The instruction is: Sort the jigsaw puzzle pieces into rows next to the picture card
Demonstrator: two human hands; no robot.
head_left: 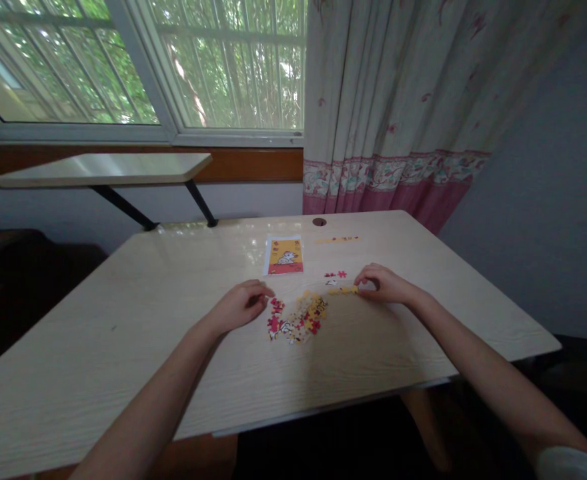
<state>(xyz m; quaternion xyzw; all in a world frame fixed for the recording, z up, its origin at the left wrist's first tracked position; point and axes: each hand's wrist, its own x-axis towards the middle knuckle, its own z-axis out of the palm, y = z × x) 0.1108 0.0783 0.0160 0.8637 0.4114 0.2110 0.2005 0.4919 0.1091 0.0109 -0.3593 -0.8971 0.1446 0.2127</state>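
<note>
Far left: pale board shelf on black brackets [103, 168] under the window [138, 67]. Pale wood-grain tabletop [98, 347] carries everything else.

Left hand [241, 307]: left of centre, palm down, fingers curled, tips just beside the left edge of the pile. Can't tell if it pinches a piece.

Loose pile of red, yellow and white jigsaw pieces [298, 319]: centre, near side, between both hands. Behind it, orange-and-yellow picture card [284, 257] lies flat. Round cable hole [319, 221] at the far edge, thin far row of yellow pieces [338, 239] just right of it.

Few small red pieces [336, 274] right of the card. Short yellow strip of joined pieces [342, 290] near them.

Right hand [383, 283]: fingers curled down, tips touching the strip's right end; pinch or press, can't tell.

Far right: cream curtain with pink hem [398, 133].
</note>
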